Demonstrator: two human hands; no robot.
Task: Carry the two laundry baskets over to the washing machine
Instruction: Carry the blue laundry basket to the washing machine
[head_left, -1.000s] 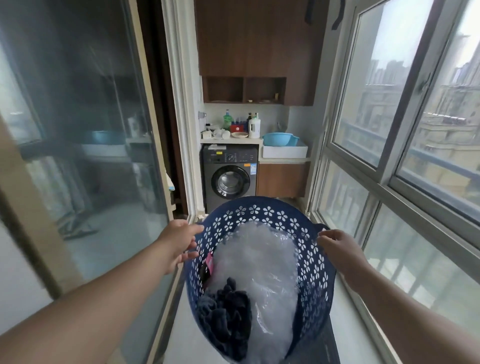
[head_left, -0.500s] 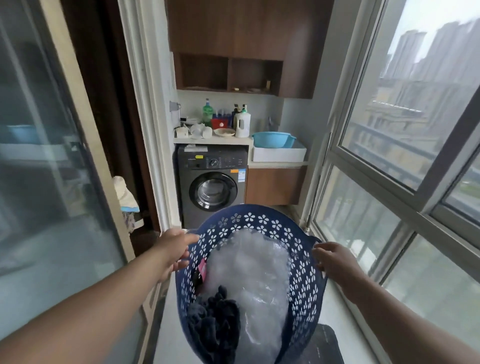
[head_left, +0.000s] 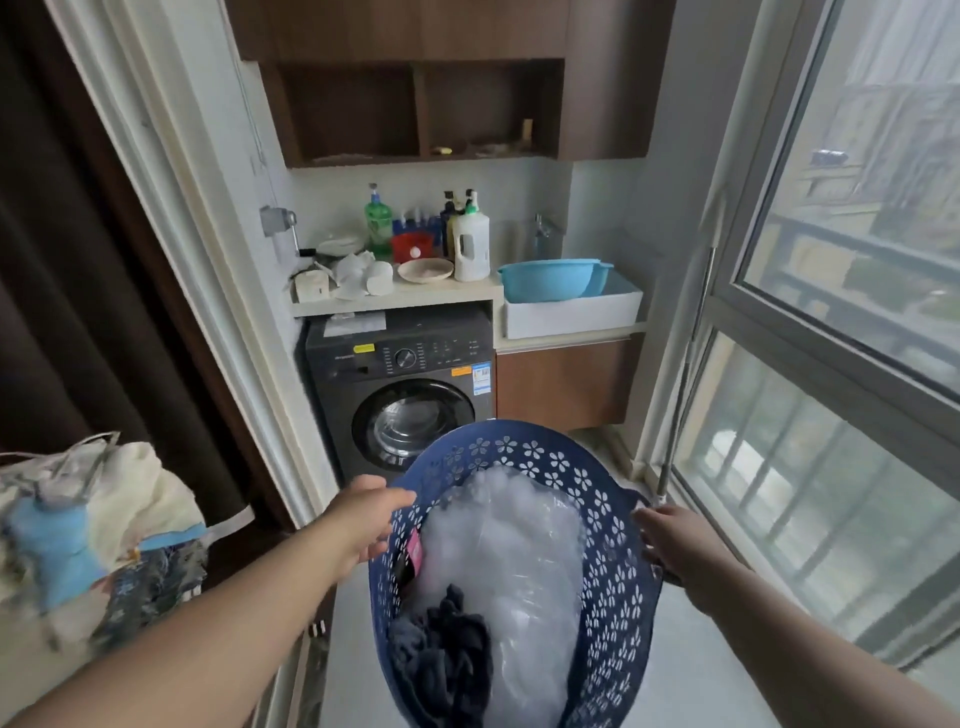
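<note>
Now, in the head view, both hands carry a dark blue laundry basket (head_left: 613, 582) with flower-shaped holes out in front of the body; the left hand (head_left: 363, 525) is wrapped over the left rim, fingers closed on it; the right hand (head_left: 675, 540) grips the right-hand handle, fingers curled around the outside. Inside the basket lie a clear plastic bag (head_left: 509, 561) and a dark cloth (head_left: 447, 660) bunched at the near side. The grey washing machine (head_left: 400, 395) stands straight ahead under a white counter (head_left: 395, 301), its round door shut; compared with half a second ago it looks larger and sits higher in view, so the basket is nearer to it, its far rim now overlapping the bottom of the door. A blue basin (head_left: 550, 278) rests in a white sink box on the right of the counter; a heap of pale laundry (head_left: 88, 540), earlier small and far, now fills the lower left.
</note>
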